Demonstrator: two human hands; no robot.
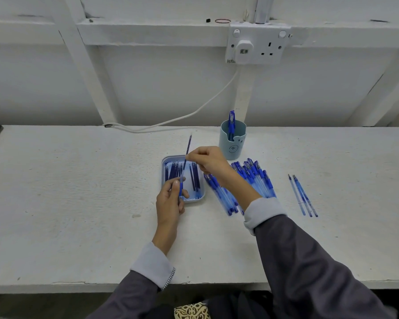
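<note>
I judge this the fitting step: my right hand [207,162] pinches a refill [189,146] over the tray [164,163], and my left hand [171,199] grips the pen barrel [181,185] at its lower end. Next it needs to be lined up straight and slid in. I count one tray, one cup [232,146], seemingly three loose refills [303,195], and a pen pile [251,178] too overlapped to count.

table [78,192]: rough matt paint
tray [163,166]: smooth plastic, under left hand [169,201]
pens [251,176]: glossy translucent plastic, beside right hand [207,162]
</note>
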